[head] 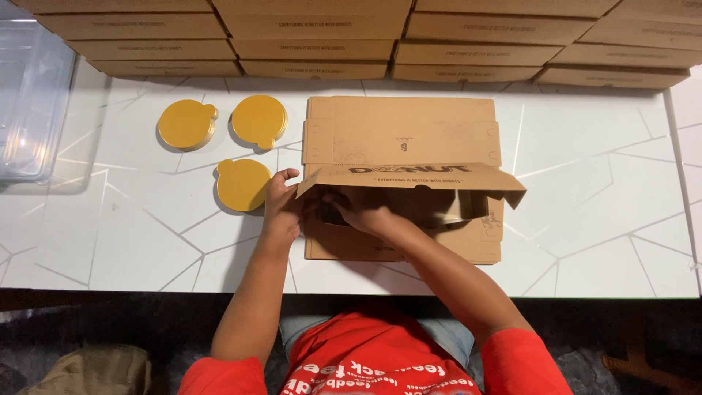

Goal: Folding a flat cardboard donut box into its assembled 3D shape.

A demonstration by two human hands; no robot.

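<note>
This is looking like a bakery's or donut shop's packing area. Beyond the grips, flat brown boxes (314,44) are lying in long stacked rows along the far edge of the white table (599,219). Between the grips, one printed carton (409,183) is sitting half folded. Left of the left grip (281,205), three gold cake boards (241,183) are lying, and farther left a clear plastic bin (29,102) is standing.

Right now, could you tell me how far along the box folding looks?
Done: stacks of flat boxes line the back of the table, and three gold discs lie out on the left. In hand: one box is half formed, its front wall raised; the left hand grips its left corner and the right hand reaches inside. Left: the lid lies flat and open, and no disc is in the box.
</note>
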